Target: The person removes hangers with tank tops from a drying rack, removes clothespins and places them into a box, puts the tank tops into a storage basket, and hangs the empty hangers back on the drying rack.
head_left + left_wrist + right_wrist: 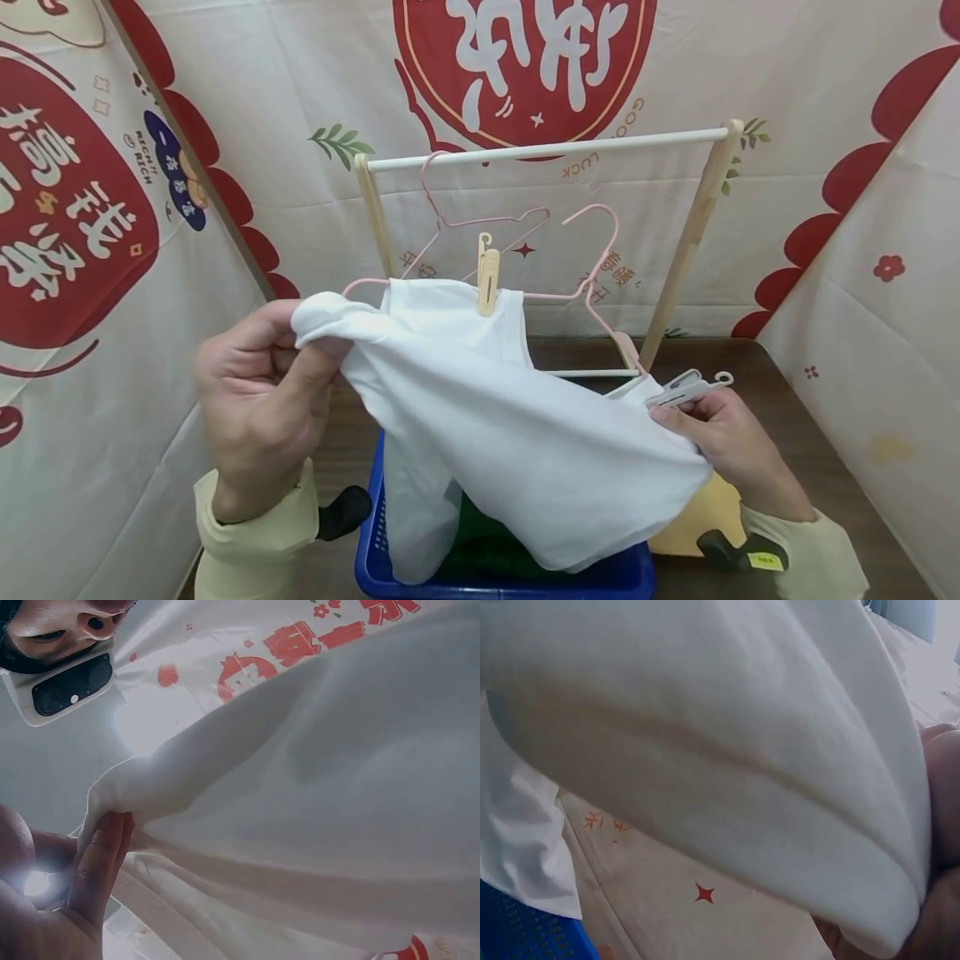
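A white garment (510,417) is stretched between both hands and hangs on a pink hanger (600,258). My left hand (266,400) pinches one end of the cloth between thumb and fingers, and the left wrist view shows those fingers (101,855) gripping a fold. At the garment's right end, my right hand (731,442) grips the cloth together with a grey clothespin (686,389) near the hanger's arm. A beige clothespin (488,283) is clipped upright at the garment's top edge. In the right wrist view the cloth (727,765) hides most of the right hand.
Behind stands a small rack with a white rail (547,150) and wooden posts (693,242); a second pink hanger (431,192) hangs from it. Below the garment is a blue basket (371,533) with dark green cloth (487,542) inside. Something yellow (697,517) lies right of it.
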